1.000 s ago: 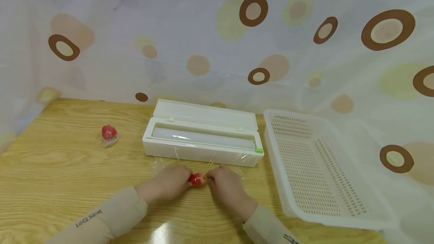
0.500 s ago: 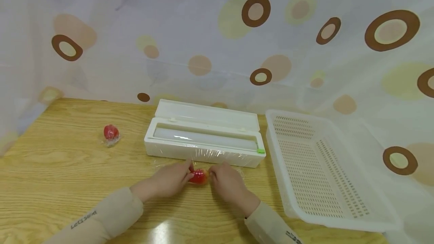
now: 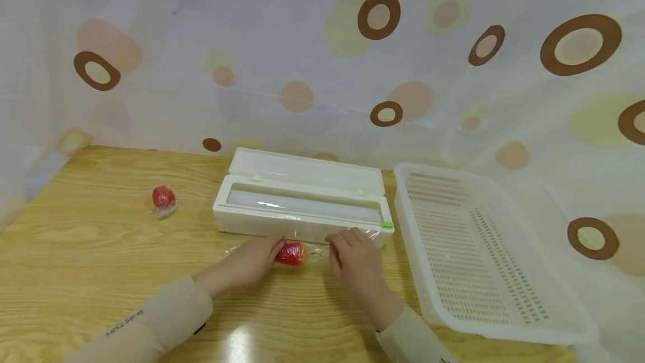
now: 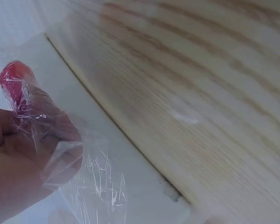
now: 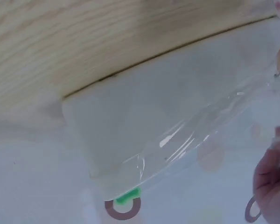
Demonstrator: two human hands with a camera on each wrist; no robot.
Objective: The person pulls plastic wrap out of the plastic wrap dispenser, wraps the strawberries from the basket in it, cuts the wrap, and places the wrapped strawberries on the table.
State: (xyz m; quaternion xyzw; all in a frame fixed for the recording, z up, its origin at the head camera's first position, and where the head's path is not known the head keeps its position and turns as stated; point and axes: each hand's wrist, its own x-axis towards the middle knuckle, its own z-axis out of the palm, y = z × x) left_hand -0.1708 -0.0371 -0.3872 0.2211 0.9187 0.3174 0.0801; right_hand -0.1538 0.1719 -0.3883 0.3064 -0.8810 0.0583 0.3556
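Observation:
In the head view my left hand [image 3: 247,265] grips a small red and yellow apple [image 3: 291,254] wrapped in clear cling film. The left wrist view shows the apple [image 4: 17,84] at the fingertips, with crinkled film [image 4: 102,182] trailing over the hand. My right hand [image 3: 359,265], a little to the right of the apple, pinches the cling film [image 5: 191,140] in front of the box. A white cling film box [image 3: 297,227] stands just behind both hands, lid [image 3: 307,170] up, a roll [image 3: 302,205] inside and a green slider [image 3: 386,224] at its right end.
A second red fruit [image 3: 163,197], wrapped in film, lies on the wooden table [image 3: 90,251] at the left. To the right stands a white plastic basket [image 3: 428,296] with slotted walls. A patterned curtain [image 3: 302,43] hangs behind the table.
The apple has moved slightly up toward the box in my left hand. My right hand has drawn away from it to the right and up, and film now spans the gap between them.

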